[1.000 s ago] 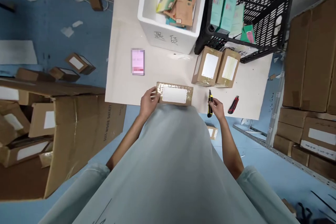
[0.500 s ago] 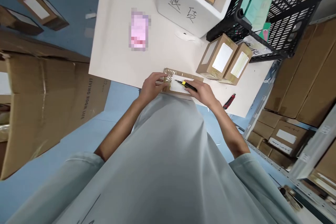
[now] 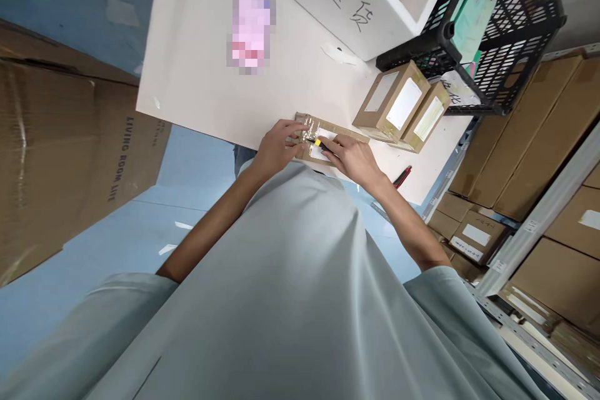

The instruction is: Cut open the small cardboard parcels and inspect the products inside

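A flat brown cardboard box [image 3: 336, 127] with shiny clear tape at its left end and a white label on top lies at the table's near edge, against my shirt. My left hand [image 3: 276, 147] grips its left end, fingertips on the taped part. In my right hand [image 3: 352, 159] is a yellow-and-black utility knife [image 3: 318, 142], held low over the box. Its tip points left, to the tape beside the label, close to my left fingers. Whether the blade touches the tape I cannot tell. My right palm hides most of the handle.
Two taped boxes [image 3: 394, 103] stand right of my hands. A red-and-black cutter [image 3: 402, 176] lies by my right forearm. Behind are a white foam bin [image 3: 347, 6] and a black crate [image 3: 510, 53]. A blurred pink item [image 3: 252, 28] lies on the table [image 3: 197, 75]. Shelves of cartons [image 3: 520, 131] line the right.
My right hand has moved the utility knife left, from over the label to the taped end. My left hand stays on the box. The whole view has shifted a little.
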Action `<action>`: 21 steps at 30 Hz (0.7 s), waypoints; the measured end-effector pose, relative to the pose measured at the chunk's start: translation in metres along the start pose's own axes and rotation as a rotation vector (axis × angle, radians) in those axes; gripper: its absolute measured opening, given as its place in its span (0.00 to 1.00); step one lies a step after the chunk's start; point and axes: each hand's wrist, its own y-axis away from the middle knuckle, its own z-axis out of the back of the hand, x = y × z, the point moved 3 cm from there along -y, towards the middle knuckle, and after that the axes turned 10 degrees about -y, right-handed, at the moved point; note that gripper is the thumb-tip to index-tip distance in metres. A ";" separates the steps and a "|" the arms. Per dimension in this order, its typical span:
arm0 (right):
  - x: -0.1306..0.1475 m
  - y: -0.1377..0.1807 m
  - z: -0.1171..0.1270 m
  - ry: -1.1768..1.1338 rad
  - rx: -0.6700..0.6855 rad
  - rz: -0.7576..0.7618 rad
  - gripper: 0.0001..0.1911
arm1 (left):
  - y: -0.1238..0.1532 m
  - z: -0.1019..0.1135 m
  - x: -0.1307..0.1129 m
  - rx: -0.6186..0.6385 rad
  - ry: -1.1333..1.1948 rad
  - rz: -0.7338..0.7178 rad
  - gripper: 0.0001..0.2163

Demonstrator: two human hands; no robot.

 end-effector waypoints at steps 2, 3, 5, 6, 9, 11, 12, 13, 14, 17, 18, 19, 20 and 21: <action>0.001 0.001 0.002 0.013 -0.003 -0.009 0.29 | 0.000 -0.001 0.000 -0.007 0.010 -0.009 0.20; 0.002 0.002 0.003 0.018 -0.004 -0.010 0.29 | 0.000 -0.001 0.001 -0.008 0.015 -0.012 0.20; 0.002 0.002 0.005 0.029 0.004 -0.011 0.28 | -0.001 -0.002 0.002 -0.007 0.027 -0.015 0.20; 0.003 0.002 0.006 0.037 0.012 -0.012 0.28 | -0.001 -0.002 0.003 -0.006 0.031 -0.017 0.21; 0.004 0.001 0.010 0.072 0.035 -0.018 0.28 | -0.003 -0.004 0.006 -0.007 0.032 -0.024 0.21; 0.007 -0.001 0.014 0.097 0.047 -0.021 0.27 | -0.005 -0.005 0.007 -0.010 0.022 -0.026 0.21; 0.009 -0.003 0.016 0.109 0.055 -0.023 0.26 | -0.005 -0.006 0.007 -0.014 0.016 -0.027 0.21; 0.011 -0.004 0.018 0.120 0.061 -0.020 0.26 | -0.006 -0.006 0.007 -0.017 0.010 -0.028 0.21; 0.013 -0.006 0.020 0.132 0.064 -0.015 0.26 | -0.006 -0.007 0.007 -0.020 0.003 -0.029 0.21; 0.020 -0.012 0.024 0.168 0.053 0.020 0.25 | -0.007 -0.005 0.006 -0.021 -0.025 -0.033 0.21; 0.021 -0.014 0.025 0.180 0.054 0.027 0.25 | -0.007 -0.005 0.005 -0.020 -0.038 -0.034 0.21; 0.021 -0.015 0.025 0.194 0.061 0.025 0.24 | -0.007 -0.004 0.005 -0.019 -0.050 -0.036 0.21; 0.020 -0.015 0.024 0.209 0.072 0.014 0.24 | -0.006 -0.003 0.004 -0.018 -0.061 -0.037 0.21; 0.018 -0.015 0.023 0.222 0.085 0.002 0.23 | -0.006 -0.002 0.003 -0.018 -0.069 -0.038 0.21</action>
